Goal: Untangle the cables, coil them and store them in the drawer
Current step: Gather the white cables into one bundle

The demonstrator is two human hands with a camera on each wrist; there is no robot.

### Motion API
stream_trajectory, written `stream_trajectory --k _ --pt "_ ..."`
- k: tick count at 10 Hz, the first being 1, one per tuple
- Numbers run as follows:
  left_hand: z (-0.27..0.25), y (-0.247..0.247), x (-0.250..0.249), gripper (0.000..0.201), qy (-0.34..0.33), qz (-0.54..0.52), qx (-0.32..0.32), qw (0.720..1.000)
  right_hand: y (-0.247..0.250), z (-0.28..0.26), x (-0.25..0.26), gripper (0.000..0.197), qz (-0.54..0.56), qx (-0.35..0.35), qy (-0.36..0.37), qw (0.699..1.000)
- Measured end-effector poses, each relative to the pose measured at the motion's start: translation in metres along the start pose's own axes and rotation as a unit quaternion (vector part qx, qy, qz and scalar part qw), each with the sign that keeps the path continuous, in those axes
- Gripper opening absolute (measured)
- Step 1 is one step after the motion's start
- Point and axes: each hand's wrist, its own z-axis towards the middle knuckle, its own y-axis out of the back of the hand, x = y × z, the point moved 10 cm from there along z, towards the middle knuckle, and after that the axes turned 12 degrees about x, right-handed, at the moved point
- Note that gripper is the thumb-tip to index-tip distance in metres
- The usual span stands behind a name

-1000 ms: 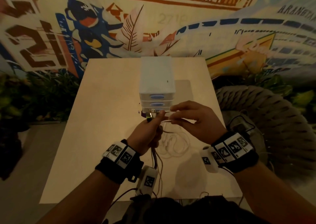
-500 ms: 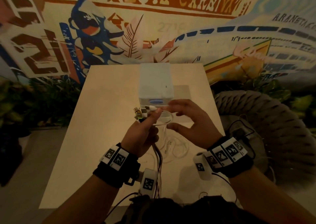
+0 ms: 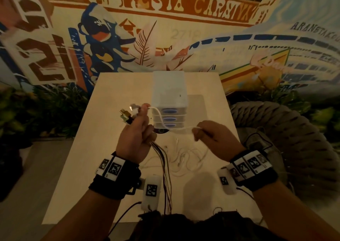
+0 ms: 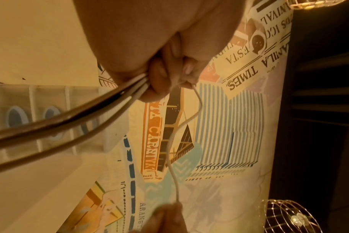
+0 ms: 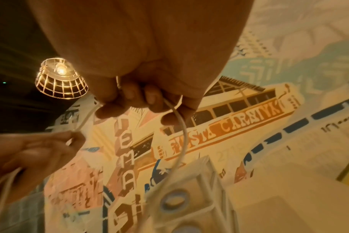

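Observation:
My left hand point(image 3: 137, 125) is raised over the table and grips a bundle of cables, with their plugs point(image 3: 128, 114) sticking out above the fist and dark strands point(image 3: 164, 159) hanging below. A white cable point(image 3: 161, 120) runs from the left fingers across to my right hand point(image 3: 204, 133), which pinches it in curled fingers. The left wrist view shows that white cable point(image 4: 174, 141) leaving the left fingers point(image 4: 169, 74). In the right wrist view the white cable point(image 5: 181, 134) loops down from the right fingers point(image 5: 149, 97). More white cable point(image 3: 185, 159) lies tangled on the table.
A small white drawer unit point(image 3: 168, 100) with three shut blue-handled drawers stands mid-table behind my hands. The pale table point(image 3: 77, 167) backs onto a painted mural wall. A thick rope basket point(image 3: 287, 141) sits right of the table, plants to the left.
My hands have drawn apart: the left rose and moved left with the plugs, the right moved right and down, stretching the white cable between them.

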Motion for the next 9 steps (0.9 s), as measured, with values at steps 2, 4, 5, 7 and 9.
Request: stream_trajectory --k 2,4,5,7,9 --pt "-0.005 0.002 -0.012 0.026 0.004 -0.022 0.041 0.999 0.072 -0.034 -0.011 0.031 0.002 -0.089 -0.055 0.995" --pt "-0.007 -0.010 -0.026 0.038 -0.024 -0.011 0.049 0.998 0.047 -0.087 -0.042 0.044 -0.013 -0.036 -0.118 0.992" --pt "-0.007 -0.014 -0.033 0.044 -0.045 0.027 0.039 0.998 -0.004 -0.119 -0.060 0.054 0.054 0.028 -0.148 0.987" --pt "-0.003 -0.032 -0.033 0.044 -0.039 0.003 0.040 0.998 -0.105 -0.166 -0.075 0.050 0.210 0.129 -0.269 0.931" --pt "-0.004 -0.049 -0.040 0.035 -0.014 0.058 0.080 0.995 -0.150 -0.199 -0.098 0.098 0.190 0.127 -0.335 0.914"
